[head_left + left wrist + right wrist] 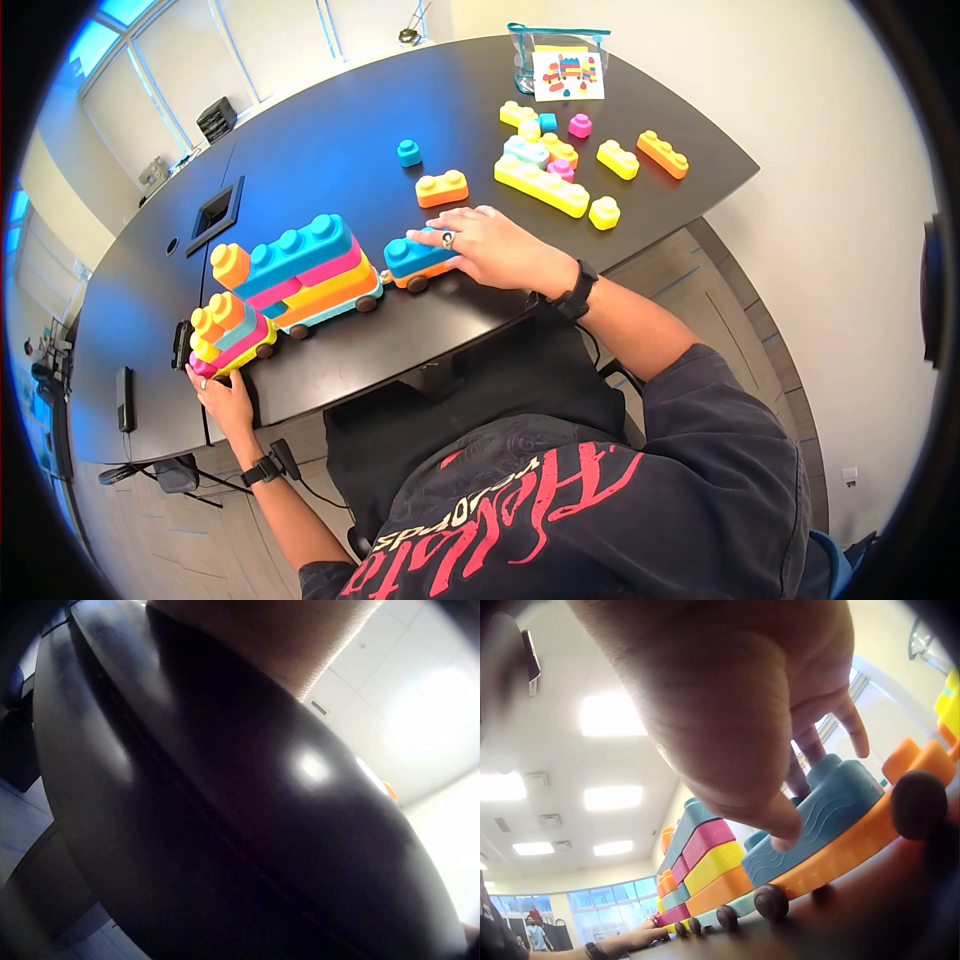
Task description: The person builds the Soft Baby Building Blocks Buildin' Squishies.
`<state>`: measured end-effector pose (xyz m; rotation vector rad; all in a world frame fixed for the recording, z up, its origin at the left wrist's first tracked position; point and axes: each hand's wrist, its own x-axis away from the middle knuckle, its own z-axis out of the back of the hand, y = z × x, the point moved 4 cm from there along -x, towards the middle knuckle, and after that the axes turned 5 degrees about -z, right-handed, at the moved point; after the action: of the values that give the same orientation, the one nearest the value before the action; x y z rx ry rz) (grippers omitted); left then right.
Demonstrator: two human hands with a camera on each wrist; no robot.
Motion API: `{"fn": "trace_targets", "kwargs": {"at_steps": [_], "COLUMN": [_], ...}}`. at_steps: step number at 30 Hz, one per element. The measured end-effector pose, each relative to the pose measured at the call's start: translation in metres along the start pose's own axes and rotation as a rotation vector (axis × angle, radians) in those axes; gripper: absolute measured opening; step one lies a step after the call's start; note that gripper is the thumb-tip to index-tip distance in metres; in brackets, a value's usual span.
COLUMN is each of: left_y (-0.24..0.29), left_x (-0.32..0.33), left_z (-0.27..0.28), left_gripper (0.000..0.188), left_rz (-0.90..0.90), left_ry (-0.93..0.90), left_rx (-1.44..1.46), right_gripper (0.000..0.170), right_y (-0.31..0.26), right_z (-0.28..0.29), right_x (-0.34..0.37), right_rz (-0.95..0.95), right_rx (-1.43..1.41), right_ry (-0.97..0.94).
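A train of coloured toy blocks on wheeled bases stands along the table's near side. At its left end, the left hand (228, 405) holds the low front car (235, 345) between thumb and fingers. The middle car (325, 285) carries stacked orange, pink and blue blocks. On the rear car's orange base (840, 851) sits a blue block (817, 821); the right hand (500, 252) grips it from above, thumb (786, 829) on its near side, fingers partly hidden beyond. The left wrist view shows bare skin (262, 637) above the dark tabletop, no fingers.
Behind the right hand lie an orange block (442, 189) and a small blue block (409, 153). Several loose blocks, including a long yellow one (540, 187), lie at the right. A clear pouch (524, 75) with a picture card (569, 76) stands at the back. A socket opening (215, 213) is at the left.
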<state>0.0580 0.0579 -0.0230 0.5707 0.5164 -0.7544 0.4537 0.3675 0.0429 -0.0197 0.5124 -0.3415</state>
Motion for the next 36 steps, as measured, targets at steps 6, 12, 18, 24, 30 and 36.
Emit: {"fn": "trace_targets", "kwargs": {"at_steps": [6,12,18,24,30,36], "left_y": [-0.002,-0.008,-0.009,-0.010,-0.007,-0.010], "left_x": [0.000,0.000,-0.001,0.000,-0.001,0.000], "left_z": [-0.003,-0.005,-0.007,-0.007,-0.005,-0.007], "left_gripper": [0.079,0.078,0.077,0.078,0.077,0.065], "left_rz": [0.004,-0.003,-0.008,-0.027,-0.006,-0.043], "left_ry": [0.015,0.023,-0.002,0.011,0.034,-0.005], "left_rx": [-0.005,-0.002,-0.043,-0.035,-0.022,-0.054], "right_gripper": [0.022,0.022,0.045,0.046,0.032,0.024], "right_y": [0.051,0.154,0.191,0.155,0.173,0.112], "right_z": [0.048,0.093,0.112,0.111,0.108,0.138], "right_x": [-0.007,0.026,0.085,0.094,0.101,0.059], "right_rz": [-0.193,-0.741,-1.056,-0.917,-0.847,-0.647], "right_rx": [-0.184,0.111,0.120,-0.115,0.037,-0.008], "right_ry": [0.333,0.154,-0.471,-0.564,-0.389,-0.104]}}
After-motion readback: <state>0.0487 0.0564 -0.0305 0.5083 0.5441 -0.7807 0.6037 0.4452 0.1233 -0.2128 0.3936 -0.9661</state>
